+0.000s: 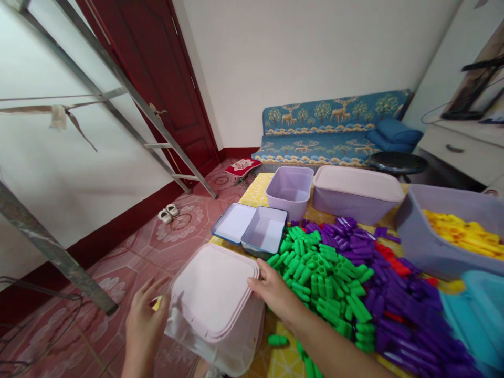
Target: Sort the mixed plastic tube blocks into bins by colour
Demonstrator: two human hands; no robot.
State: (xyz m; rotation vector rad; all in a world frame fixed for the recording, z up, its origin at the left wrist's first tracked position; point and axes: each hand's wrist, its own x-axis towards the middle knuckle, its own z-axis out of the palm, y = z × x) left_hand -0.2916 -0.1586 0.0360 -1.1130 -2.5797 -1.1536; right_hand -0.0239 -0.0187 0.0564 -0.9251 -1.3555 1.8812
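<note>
A square pale pink lid (214,289) lies over a translucent plastic bin (236,352) at the table's near left edge. My right hand (270,289) grips the lid's right corner between thumb and fingers. Left of the lid, my left hand (147,310) has its fingers apart and curved, with a small yellow thing visible behind them. Clear plastic film (192,341) hangs at the bin's near left side. Green plastic pieces (318,273) are heaped just right of my right hand, beside a pile of purple pieces (409,304) with some red ones (394,260) among them.
Behind the heap stand an open lilac bin (291,202), a lidded bin (354,205) and a bin of yellow pieces (464,233). A shallow open case (265,231) lies near the lid. Turquoise containers (480,320) are at right. A metal ladder (169,142) stands at left.
</note>
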